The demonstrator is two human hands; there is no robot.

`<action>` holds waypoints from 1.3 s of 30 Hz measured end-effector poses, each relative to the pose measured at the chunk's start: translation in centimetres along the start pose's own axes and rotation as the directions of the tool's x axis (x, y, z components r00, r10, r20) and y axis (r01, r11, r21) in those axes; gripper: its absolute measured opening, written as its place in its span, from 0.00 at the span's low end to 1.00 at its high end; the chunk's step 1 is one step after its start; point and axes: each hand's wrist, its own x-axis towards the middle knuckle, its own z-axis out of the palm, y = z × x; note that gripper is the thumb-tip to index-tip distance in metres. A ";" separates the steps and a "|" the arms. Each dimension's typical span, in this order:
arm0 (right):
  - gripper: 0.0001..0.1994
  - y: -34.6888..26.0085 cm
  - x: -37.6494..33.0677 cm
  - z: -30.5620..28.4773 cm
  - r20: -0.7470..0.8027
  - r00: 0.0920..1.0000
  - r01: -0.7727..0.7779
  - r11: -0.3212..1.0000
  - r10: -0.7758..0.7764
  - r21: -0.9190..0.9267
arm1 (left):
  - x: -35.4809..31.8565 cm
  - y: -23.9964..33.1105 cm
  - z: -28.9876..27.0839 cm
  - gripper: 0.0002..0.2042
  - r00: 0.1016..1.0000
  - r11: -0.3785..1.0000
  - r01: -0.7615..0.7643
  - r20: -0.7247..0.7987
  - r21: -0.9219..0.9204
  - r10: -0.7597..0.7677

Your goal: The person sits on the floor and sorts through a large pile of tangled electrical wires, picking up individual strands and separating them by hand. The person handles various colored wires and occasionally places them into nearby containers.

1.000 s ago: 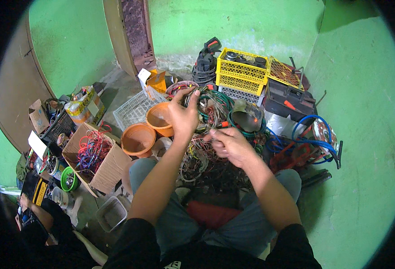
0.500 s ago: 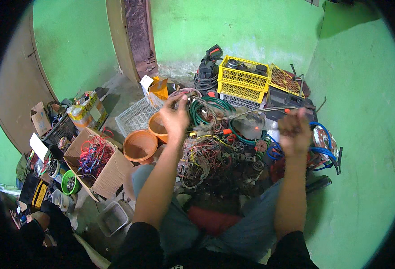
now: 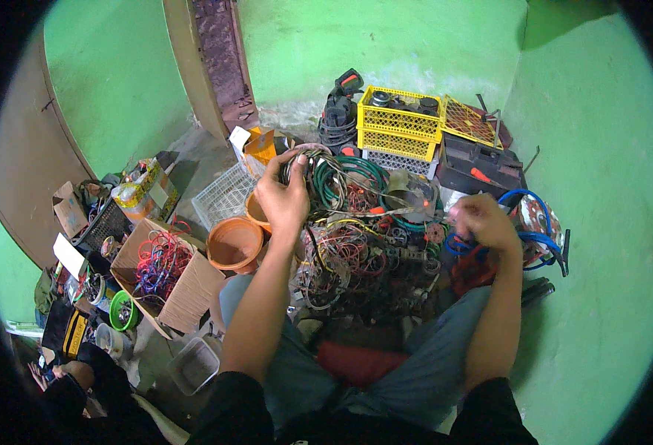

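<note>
My left hand (image 3: 286, 194) is closed around the loops of a thin grey-brown cable (image 3: 313, 153), held up over the heap of wires. A length of the cable sags from there and runs right, toward my right hand (image 3: 487, 222). That hand's fingers are bent together at the cable's far part, somewhat smeared by motion. Below both hands lies a tangled heap of coloured wires (image 3: 349, 256), with red, yellow and dark strands. Just beyond it rests a coil of green cable (image 3: 356, 174).
Yellow crates (image 3: 397, 137) stand by the far wall, next to a black toolbox (image 3: 478, 167). Blue hose (image 3: 541, 237) lies at the right. To the left are orange pots (image 3: 235, 243), a cardboard box (image 3: 193, 289) of wires and a white basket (image 3: 219, 194). Another person's hand (image 3: 74, 373) shows lower left.
My right hand has dropped and come nearer, and the cable that was stretched straight between my hands now sags. The left hand has tipped slightly, showing more loops.
</note>
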 end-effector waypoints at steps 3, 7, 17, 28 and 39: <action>0.07 2.7 0.9 3.5 0.125 0.980 0.167 0.981 -0.154 -0.103 | -0.5 0.7 0.4 0.08 1.000 0.999 0.026 0.012 -0.028 -0.026; 0.10 -5.5 1.8 10.2 -0.341 0.765 0.452 0.832 -0.547 -0.320 | -0.8 -0.1 0.7 0.08 1.000 1.000 -0.014 0.024 -0.003 0.014; 0.13 -7.1 3.0 18.7 -0.349 0.696 0.315 0.704 -0.627 -0.637 | -2.0 -1.5 2.3 0.10 0.891 0.857 0.454 0.100 -0.242 -0.444; 0.02 -3.3 4.4 10.9 -0.765 0.496 0.505 0.853 -0.410 -0.130 | -0.4 -3.4 1.8 0.12 0.954 0.938 0.298 0.082 -0.177 -0.287; 0.12 14.3 -0.7 -8.7 -0.898 -0.121 0.650 0.717 0.423 0.250 | 2.5 -3.5 -0.7 0.12 0.881 0.858 0.406 -0.115 -0.314 -0.459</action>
